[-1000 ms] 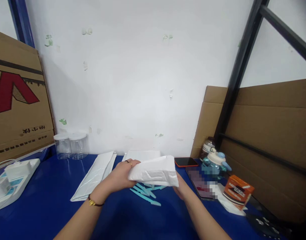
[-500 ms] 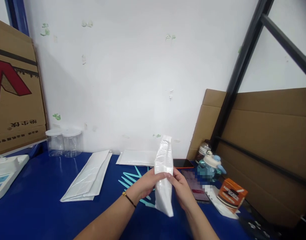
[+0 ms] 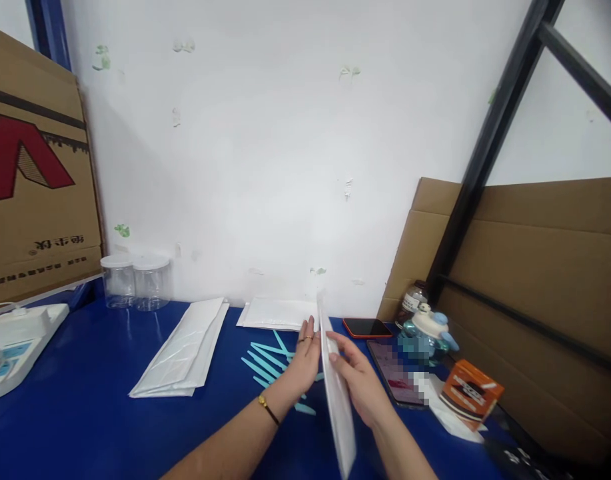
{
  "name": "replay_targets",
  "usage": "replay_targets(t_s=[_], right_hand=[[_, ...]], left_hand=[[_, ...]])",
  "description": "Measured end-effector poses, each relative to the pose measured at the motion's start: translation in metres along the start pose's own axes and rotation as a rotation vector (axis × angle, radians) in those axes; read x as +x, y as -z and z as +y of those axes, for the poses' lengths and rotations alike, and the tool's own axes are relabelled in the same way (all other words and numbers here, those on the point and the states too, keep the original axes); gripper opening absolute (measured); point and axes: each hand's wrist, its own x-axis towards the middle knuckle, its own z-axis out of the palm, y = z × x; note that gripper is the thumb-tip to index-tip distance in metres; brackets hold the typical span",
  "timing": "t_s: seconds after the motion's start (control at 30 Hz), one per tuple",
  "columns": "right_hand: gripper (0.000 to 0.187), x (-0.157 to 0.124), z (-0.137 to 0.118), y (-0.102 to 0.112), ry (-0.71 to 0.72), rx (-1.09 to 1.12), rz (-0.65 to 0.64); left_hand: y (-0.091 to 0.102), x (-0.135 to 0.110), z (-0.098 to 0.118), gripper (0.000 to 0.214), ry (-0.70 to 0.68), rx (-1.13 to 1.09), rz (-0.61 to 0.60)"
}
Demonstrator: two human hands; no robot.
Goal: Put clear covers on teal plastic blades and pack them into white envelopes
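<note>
A thin white folded plastic packet point(image 3: 338, 407) stands nearly edge-on between my two hands, above the blue table. My left hand point(image 3: 306, 360) lies flat along its left face, fingers stretched out and pointing up. On the other side, my right hand point(image 3: 358, 373) grips the packet with thumb and fingers bent at its face; part of the grip is hidden. Beneath and left of the hands, several light-blue plastic sticks point(image 3: 265, 363) are scattered. Another white folded packet point(image 3: 182, 353) lies to the left, and one more white packet point(image 3: 278, 313) rests near the wall.
Two clear jars with white lids point(image 3: 152, 287) and a power strip point(image 3: 30, 340) are on the left. To the right are an orange-edged phone point(image 3: 368, 327), a larger phone point(image 3: 395, 373), a teal bottle point(image 3: 425, 333), a brown bottle point(image 3: 410, 300) and an orange box point(image 3: 470, 393).
The packet has turned from showing its broad side to nearly edge-on and sits lower. My left hand has gone from pinching it to lying flat with straightened fingers. The view shifted slightly.
</note>
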Motion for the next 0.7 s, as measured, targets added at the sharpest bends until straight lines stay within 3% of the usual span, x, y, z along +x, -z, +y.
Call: replay_targets(t_s=[0.03, 0.1, 0.17, 0.27, 0.4, 0.43, 0.5, 0.57, 0.7], right_hand=[[0.053, 0.004, 0.003, 0.015, -0.039, -0.026, 0.040], [0.043, 0.014, 0.010, 0.045, -0.077, -0.215, 0.162], [0.035, 0.026, 0.019, 0.070, -0.058, -0.495, 0.222], [0.033, 0.039, 0.032, 0.084, -0.059, -0.870, 0.161], [0.034, 0.043, 0.031, 0.063, -0.017, -1.179, 0.155], [0.033, 0.043, 0.028, 0.055, 0.038, -1.178, 0.106], [0.029, 0.045, 0.019, 0.035, 0.136, -1.085, -0.109], [0.025, 0.047, 0.013, 0.012, 0.131, -1.042, -0.269], [0.026, 0.050, 0.016, -0.036, 0.071, -1.143, -0.249]], left_hand=[[0.015, 0.005, -0.003, 0.059, -0.123, 0.248, 0.019], [0.046, 0.015, -0.007, 0.048, -0.306, 0.627, -0.146], [0.074, 0.021, -0.012, 0.044, -0.341, 0.881, -0.353], [0.097, 0.022, -0.022, 0.044, -0.320, 1.092, -0.511], [0.095, 0.012, -0.033, 0.047, -0.321, 1.185, -0.458], [0.092, 0.008, -0.035, 0.048, -0.323, 1.197, -0.412], [0.084, 0.000, -0.035, 0.052, -0.308, 1.219, -0.306], [0.077, -0.007, -0.032, 0.055, -0.273, 1.232, -0.214], [0.077, -0.015, -0.023, 0.049, -0.206, 1.245, -0.152]])
